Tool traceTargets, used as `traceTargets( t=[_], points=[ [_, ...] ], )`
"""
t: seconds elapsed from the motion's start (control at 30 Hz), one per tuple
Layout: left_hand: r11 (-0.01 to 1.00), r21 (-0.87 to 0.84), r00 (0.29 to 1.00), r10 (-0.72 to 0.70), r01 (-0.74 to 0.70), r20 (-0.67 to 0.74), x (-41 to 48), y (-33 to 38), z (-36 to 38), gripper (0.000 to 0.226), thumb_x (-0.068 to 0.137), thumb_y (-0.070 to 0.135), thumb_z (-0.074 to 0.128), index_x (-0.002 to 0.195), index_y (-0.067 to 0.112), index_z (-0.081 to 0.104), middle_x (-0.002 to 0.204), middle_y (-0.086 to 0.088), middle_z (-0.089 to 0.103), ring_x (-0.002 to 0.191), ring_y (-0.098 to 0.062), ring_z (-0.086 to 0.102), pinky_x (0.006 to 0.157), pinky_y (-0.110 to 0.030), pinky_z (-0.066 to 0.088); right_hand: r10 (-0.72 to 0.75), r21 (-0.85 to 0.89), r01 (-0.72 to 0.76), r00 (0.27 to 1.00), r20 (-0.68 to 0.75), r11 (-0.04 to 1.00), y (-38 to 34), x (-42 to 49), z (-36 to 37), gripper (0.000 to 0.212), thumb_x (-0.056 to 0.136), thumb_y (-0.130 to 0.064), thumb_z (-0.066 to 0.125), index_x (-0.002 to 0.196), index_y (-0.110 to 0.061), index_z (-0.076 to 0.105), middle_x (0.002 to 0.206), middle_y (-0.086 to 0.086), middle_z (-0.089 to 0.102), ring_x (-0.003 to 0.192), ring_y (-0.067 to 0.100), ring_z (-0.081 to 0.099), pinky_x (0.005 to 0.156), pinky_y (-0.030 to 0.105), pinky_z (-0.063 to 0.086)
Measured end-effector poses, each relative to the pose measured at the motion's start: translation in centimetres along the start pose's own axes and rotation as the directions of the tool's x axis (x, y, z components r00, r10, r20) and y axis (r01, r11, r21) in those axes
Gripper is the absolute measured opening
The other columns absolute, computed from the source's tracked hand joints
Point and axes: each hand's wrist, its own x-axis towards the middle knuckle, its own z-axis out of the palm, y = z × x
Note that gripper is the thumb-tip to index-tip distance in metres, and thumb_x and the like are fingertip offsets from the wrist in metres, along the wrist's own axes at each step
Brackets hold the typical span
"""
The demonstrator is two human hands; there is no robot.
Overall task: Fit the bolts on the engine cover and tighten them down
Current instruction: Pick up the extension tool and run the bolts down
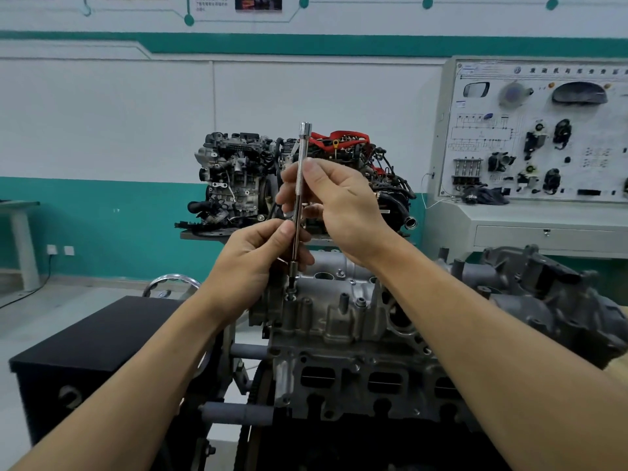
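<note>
**Socket driver** [300, 185]: long, chromed, knurled at mid-shaft. It is held close to upright so that its lower tip is lined up with a bolt seat at the near-left corner of the engine cover [336, 314]. The bolt itself is hidden under the tip and cannot be confirmed.

**Left hand** [255, 256]: the lower shaft is pinched between thumb and curled fingers, judged to steady the tip on the seat. The forearm is raised from lower left.

**Right hand** [343, 205]: the knurled section is pinched between thumb and fingertips, a grip suited to spinning the shaft. The wrist is bent and the forearm is reached in from lower right.

**Step, as judged:** a bolt is being run down by finger, with final tightening not yet done.

**Background:** a second engine [234, 178] is set on a bench behind.
</note>
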Motion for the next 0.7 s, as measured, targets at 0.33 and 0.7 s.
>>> traceTargets(
  t=[0.33, 0.7],
  points=[
    [0.998, 0.054, 0.999, 0.044, -0.043, -0.005, 0.02, -0.37, -0.04, 0.027, 0.092, 0.038, 0.056, 0.087, 0.021, 0.077, 0.073, -0.002, 0.073, 0.065, -0.009, 0.067, 0.058, -0.018, 0.052, 0.019, -0.052, -0.018, 1.000, 0.010, 0.998, -0.28, -0.17, -0.11, 0.028, 0.107, -0.027, 0.040, 0.105, -0.013, 0.064, 0.092, 0.002, 0.071, 0.083, 0.018, 0.062, 0.069, 0.028, 0.047],
    [0.995, 0.062, 0.996, 0.079, -0.076, -0.046, -0.13, -0.44, 0.42, 0.034, 0.088, 0.033, 0.061, 0.093, -0.001, 0.063, 0.072, -0.005, 0.074, 0.063, -0.015, 0.068, 0.058, -0.023, 0.055, -0.007, -0.007, 0.007, 0.999, -0.040, 1.000, -0.43, -0.23, 0.10, 0.014, 0.092, -0.012, 0.069, 0.093, -0.003, 0.058, 0.078, 0.015, 0.063, 0.069, 0.021, 0.061, 0.067, 0.026, 0.050]
  ],
)
